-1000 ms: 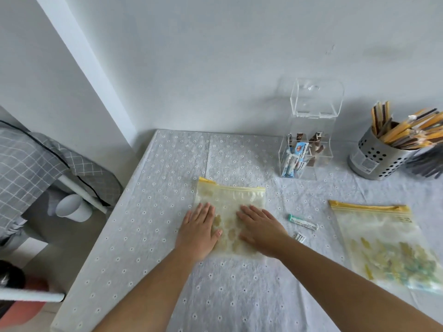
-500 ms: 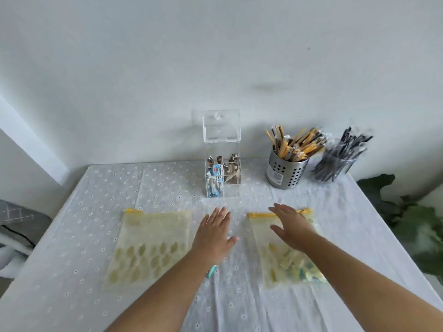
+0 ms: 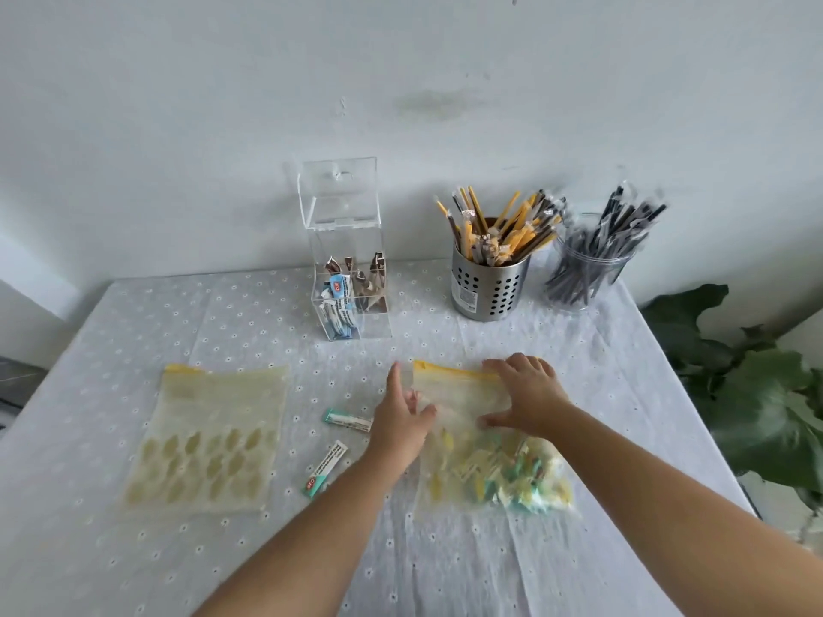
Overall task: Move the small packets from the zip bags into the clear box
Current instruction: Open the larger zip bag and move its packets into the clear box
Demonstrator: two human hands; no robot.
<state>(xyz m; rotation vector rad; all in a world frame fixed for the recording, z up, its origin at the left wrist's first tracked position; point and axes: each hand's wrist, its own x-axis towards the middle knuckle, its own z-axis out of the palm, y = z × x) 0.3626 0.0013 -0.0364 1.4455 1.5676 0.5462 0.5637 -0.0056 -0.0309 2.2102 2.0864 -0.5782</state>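
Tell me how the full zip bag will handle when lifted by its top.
The zip bag probably flops: thin, wrinkled film. Its packets sit heaped at the bottom, so it should hang bottom-heavy, yet light.

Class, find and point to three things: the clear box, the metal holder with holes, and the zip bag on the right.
clear box [image 3: 347, 244]: head view, bare upper front wall.
metal holder [image 3: 487, 289]: head view, perforated side wall.
right zip bag [image 3: 456, 394]: head view, clear panel below the yellow zip.
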